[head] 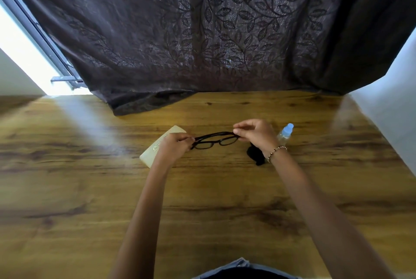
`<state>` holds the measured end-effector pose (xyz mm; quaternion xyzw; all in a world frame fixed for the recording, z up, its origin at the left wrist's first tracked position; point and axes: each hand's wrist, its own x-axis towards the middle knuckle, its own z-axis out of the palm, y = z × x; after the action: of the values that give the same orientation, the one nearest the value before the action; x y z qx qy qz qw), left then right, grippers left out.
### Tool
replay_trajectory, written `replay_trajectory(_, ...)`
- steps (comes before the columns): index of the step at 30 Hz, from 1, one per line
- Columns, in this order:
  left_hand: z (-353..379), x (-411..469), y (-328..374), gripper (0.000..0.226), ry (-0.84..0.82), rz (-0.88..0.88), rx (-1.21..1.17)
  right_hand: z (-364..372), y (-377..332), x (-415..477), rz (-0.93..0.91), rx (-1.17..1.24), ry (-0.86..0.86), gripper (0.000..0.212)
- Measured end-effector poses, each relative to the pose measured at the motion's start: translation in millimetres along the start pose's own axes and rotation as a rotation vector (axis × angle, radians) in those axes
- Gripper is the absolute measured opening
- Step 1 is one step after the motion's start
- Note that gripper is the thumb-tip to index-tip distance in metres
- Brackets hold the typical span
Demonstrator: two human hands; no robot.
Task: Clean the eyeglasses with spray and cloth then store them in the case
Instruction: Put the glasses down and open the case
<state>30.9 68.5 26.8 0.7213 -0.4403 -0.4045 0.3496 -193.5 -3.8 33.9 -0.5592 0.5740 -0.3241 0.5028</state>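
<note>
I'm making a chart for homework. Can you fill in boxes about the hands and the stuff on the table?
glasses: black eyeglasses, held over the wooden table
left hand: pinches their left end
right hand: pinches their right end
case: beige, partly behind the left hand
spray bottle: clear, blue cap, beside the right hand
cloth: black, lying by the right wrist

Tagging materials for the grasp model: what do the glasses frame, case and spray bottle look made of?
Glasses frame: looks like dark plastic, thick rims.
Case: cream, matte, possibly leatherette; cannot tell.
Spray bottle: clear plastic body, pale blue opaque cap.
</note>
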Motion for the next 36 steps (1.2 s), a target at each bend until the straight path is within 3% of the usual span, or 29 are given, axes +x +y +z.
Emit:
replay_trajectory(6,-3,-4,-10,0.006,-0.131,-0.076,0.007,2,6,4,0.128,-0.041,-0.106,0.008)
replay_trajectory(8,-2,-6,-18,0.012,-0.182,-0.137,-0.038,5,10,5,0.188,-0.043,-0.131,0.012)
replay_trajectory(16,8,-8,-46,0.011,-0.095,-0.29,-0.035,21,33,9,0.298,-0.141,-0.175,0.007)
replay_trajectory(25,11,-8,-60,0.018,0.003,-0.29,0.062,29,39,12,0.244,-0.263,-0.155,0.011)
replay_trajectory(27,6,-11,-63,0.019,0.022,-0.284,0.093,27,35,8,0.192,-0.421,-0.145,0.011)
replay_trajectory(30,-6,-20,-67,0.02,0.131,-0.143,0.147,29,28,5,-0.034,-0.784,-0.047,0.016)
replay_trajectory(33,-23,-31,-72,0.031,0.391,0.085,0.288,42,15,5,-0.231,-0.761,-0.045,0.013)
replay_trajectory(36,-41,-37,-84,0.069,0.504,0.139,0.44,69,-3,10,-0.389,-0.727,-0.212,0.008)
